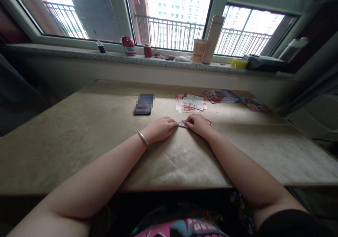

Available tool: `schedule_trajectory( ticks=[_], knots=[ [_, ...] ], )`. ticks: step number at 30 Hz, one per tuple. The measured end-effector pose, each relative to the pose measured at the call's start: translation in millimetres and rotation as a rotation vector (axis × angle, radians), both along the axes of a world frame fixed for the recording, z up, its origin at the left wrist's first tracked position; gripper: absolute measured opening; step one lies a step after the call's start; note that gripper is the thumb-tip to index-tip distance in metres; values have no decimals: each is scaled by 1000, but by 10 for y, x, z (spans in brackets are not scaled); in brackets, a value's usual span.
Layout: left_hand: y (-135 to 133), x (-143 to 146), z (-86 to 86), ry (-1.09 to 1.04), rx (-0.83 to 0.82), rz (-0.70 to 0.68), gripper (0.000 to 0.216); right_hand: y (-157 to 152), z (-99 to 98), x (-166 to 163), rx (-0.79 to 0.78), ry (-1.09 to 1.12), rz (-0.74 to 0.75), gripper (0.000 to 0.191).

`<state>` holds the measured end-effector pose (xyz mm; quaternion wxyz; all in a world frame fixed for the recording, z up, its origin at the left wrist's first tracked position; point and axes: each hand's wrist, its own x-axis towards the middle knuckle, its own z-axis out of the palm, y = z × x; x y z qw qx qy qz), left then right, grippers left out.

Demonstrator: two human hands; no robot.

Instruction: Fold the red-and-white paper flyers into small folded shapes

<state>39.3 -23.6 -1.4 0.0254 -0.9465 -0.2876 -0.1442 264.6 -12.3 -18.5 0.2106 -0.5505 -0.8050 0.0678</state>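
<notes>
Between my hands a small printed card [182,123], purplish with a red edge, lies low on the table. My left hand [163,127], with a silver bangle at the wrist, has its fingers together and their tips on the card's left end. My right hand [198,124] is closed, pinching the card from above with thumb and fingers and covering much of its middle. Just beyond the hands is a loose pile of red and white cards [194,101]. Two spreads of colourful cards, a larger one [221,96] and a smaller one [255,103], lie farther right.
A dark phone-like object [144,104], blurred by pixels, lies left of the card pile. Along the windowsill [169,64] stand a red can [128,45], a red jar [147,50], a paper cup [199,50], a tall bottle [213,40] and a yellow item [239,63].
</notes>
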Motion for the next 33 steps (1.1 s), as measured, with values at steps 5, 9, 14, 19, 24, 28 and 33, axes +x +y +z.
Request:
schedule_trajectory(
  ticks=[5,9,14,19,24,28,33],
  knots=[
    [-11,17,-6,8,6,20,28,2,-11,-2,-5,10,-10,15],
    [-21,22,-6,13,19,29,28,5,-11,-10,-10,5,-24,15],
    [-38,19,10,53,45,51,29,-3,-3,-19,-30,9,-42,16],
    [-45,16,14,72,68,69,29,-20,19,-32,-31,-13,-60,16],
    [-46,20,16,71,81,69,29,-45,63,-53,-64,-45,-91,17],
    [-38,18,14,74,82,67,30,-109,120,-83,-16,-165,-118,22],
    [-14,2,-19,53,91,36,31,-242,181,-191,208,-375,-46,28]
  ],
)
